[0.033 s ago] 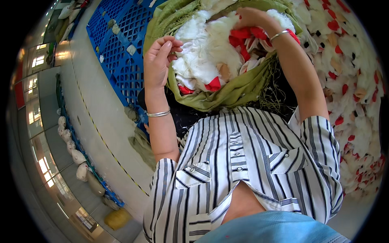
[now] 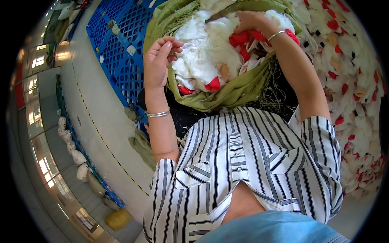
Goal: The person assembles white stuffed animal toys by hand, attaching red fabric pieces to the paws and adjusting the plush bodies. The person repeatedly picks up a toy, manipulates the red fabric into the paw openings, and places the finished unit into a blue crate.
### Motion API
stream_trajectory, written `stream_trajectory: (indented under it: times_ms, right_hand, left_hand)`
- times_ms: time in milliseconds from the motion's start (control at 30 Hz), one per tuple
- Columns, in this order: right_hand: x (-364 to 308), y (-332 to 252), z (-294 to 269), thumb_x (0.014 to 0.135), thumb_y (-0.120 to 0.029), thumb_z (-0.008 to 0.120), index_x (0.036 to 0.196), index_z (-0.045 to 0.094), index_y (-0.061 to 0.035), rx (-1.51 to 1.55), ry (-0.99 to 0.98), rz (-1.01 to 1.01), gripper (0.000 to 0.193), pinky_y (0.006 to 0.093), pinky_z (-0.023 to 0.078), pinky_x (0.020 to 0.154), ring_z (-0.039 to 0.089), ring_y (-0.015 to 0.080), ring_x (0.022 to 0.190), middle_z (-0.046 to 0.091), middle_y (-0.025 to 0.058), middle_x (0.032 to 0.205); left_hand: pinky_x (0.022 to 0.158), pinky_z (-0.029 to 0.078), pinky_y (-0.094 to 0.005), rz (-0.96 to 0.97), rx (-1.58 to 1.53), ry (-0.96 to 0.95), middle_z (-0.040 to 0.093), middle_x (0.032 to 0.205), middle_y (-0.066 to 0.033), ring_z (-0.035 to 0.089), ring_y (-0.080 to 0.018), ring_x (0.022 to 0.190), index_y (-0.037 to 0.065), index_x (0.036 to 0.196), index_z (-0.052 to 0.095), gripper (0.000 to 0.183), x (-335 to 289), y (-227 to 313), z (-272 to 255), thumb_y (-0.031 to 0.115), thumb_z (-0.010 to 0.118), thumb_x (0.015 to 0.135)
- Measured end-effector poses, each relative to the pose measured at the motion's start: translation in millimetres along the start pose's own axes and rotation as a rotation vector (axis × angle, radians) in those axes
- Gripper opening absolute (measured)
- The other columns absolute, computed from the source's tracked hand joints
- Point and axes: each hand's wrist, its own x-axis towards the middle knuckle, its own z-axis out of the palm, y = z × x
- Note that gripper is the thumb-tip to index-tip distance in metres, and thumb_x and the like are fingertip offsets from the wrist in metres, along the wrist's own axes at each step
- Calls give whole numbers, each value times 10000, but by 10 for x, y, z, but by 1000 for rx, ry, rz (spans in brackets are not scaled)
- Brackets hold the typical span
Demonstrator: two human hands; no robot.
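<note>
The right hand [image 2: 251, 20] was buried, gripping white scraps [image 2: 210, 52] inside the green cloth [image 2: 231, 91]; the left hand [image 2: 158, 60] pinched a scrap at the cloth's left rim.

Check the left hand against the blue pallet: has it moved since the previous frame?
No. The left hand sits in the same spot beside the blue pallet, fingertips at the edge of the olive cloth bundle, just as before.

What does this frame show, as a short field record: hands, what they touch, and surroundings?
left hand: raised at the sack's edge, fingertips pinching white fluffy fabric
right hand: pressed into the white and red fabric pieces
container: olive-green cloth sack, open
left of sack: blue plastic pallet
right of sack: heap of white and red pieces
</note>
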Motion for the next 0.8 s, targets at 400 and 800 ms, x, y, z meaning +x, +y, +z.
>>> stream_trajectory:
  times_ms: [400,800]
  right_hand:
    - [-377,-1007,-449,858,-330,669,1036,653,39,735,183,-95,410,351,531,663,667,193,713,693,142,817]
    - [-1513,-2141,-1079,870,-171,675,989,621,-21,1278,-376,-923,199,270,462,650,531,74,739,614,21,814]
  left_hand:
    - [857,491,-274,-25,235,-55,567,1300,-124,576,-163,1112,27,1418,366,701,-160,-428,130,182,747,851]
    - [964,486,-350,117,566,131,571,1279,-161,586,-227,1101,15,1254,437,430,-582,-795,-36,157,628,896]
